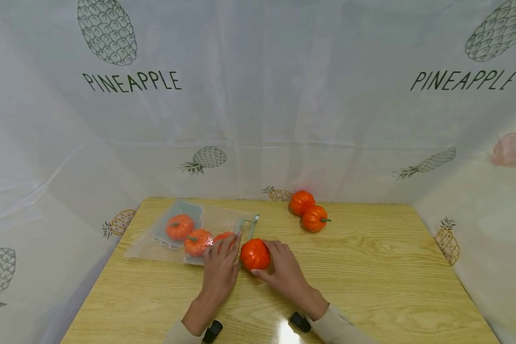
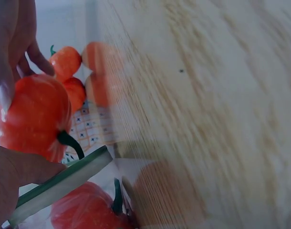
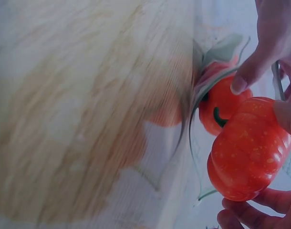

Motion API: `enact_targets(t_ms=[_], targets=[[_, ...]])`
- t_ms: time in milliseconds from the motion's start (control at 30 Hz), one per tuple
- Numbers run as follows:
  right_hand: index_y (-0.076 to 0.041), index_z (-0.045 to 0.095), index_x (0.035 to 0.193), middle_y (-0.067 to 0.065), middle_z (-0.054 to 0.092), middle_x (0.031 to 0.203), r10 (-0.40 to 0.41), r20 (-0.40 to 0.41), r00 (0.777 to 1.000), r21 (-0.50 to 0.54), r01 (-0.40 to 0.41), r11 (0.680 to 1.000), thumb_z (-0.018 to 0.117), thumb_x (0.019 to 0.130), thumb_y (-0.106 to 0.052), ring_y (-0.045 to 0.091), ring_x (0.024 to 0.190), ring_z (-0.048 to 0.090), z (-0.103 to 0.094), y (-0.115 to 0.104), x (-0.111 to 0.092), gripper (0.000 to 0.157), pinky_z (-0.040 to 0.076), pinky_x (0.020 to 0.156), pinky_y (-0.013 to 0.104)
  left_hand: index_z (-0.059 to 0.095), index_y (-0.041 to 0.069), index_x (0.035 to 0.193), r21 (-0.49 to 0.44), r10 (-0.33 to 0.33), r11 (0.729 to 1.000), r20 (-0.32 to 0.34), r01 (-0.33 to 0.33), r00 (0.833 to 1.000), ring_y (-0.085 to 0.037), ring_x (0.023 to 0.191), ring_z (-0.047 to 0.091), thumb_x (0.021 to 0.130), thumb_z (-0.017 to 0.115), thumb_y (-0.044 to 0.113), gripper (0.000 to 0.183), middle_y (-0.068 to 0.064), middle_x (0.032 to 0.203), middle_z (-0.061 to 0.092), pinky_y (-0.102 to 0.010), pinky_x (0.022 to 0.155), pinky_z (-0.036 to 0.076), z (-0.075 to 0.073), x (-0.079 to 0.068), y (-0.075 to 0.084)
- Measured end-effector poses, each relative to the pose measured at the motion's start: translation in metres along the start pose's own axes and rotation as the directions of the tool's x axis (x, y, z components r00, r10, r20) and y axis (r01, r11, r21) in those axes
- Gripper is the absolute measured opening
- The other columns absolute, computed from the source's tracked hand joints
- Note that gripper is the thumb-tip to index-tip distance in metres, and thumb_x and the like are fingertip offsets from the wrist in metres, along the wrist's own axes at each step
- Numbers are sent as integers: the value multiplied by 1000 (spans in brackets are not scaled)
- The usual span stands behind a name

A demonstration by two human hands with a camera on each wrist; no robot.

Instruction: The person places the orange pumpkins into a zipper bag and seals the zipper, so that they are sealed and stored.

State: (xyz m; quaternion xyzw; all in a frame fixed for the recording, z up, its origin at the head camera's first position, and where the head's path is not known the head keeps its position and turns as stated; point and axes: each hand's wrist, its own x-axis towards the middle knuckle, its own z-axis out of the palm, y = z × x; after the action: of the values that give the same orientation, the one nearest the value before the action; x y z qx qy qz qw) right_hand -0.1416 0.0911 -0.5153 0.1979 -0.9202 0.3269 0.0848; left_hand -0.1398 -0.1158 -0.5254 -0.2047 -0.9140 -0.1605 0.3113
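Observation:
A clear zip bag [image 1: 225, 217] lies on the left of the table with several orange-red toy pumpkins [image 1: 180, 226] inside. My left hand [image 1: 220, 265] grips the bag at its mouth, with the thumb along the green-edged rim [image 2: 64, 181] in the left wrist view. At that mouth my right hand [image 1: 285, 272] holds another toy pumpkin [image 1: 255, 254] between thumb and fingers. This pumpkin [image 3: 248, 152] has its dark green stem turned toward the bag in the right wrist view. Behind it, a bagged pumpkin [image 3: 217, 107] shows through the opening.
Two more toy pumpkins [image 1: 314, 219] touch each other near the table's back edge, right of the middle. A pineapple-printed white curtain [image 1: 262, 110] encloses the wooden table [image 1: 370, 277] at the back and sides. The zip slider [image 1: 256, 218] sits at the bag's far corner.

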Motion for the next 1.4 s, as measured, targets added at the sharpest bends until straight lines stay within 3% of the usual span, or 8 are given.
enact_targets(t_ms=[700, 1067, 1400], targets=[[1, 54, 149, 15, 62, 136, -21, 29, 999, -48, 22, 999, 86, 90, -37, 32, 122, 59, 17, -8, 14, 77, 54, 101, 50, 64, 2, 144, 10, 13, 1000, -4, -13, 1000, -35, 117, 51, 66, 87, -10, 82, -13, 137, 61, -54, 89, 41, 1, -1, 0], [4, 55, 146, 17, 64, 131, -60, -30, 998, -99, 57, 994, 86, 89, -37, 34, 116, 60, 22, -9, 26, 77, 55, 98, 49, 66, 3, 142, 26, 16, 1000, -11, -16, 1000, -34, 117, 51, 69, 92, -3, 78, -12, 137, 60, -52, 89, 40, 0, -1, 0], [4, 60, 143, 16, 63, 128, -73, 31, 997, -102, 75, 992, 91, 84, -31, 33, 112, 59, 17, -9, 28, 75, 55, 94, 49, 65, 2, 144, 30, 19, 999, 3, -19, 1000, -35, 118, 51, 69, 92, -5, 80, -13, 138, 60, -52, 90, 39, -3, 0, 0]])
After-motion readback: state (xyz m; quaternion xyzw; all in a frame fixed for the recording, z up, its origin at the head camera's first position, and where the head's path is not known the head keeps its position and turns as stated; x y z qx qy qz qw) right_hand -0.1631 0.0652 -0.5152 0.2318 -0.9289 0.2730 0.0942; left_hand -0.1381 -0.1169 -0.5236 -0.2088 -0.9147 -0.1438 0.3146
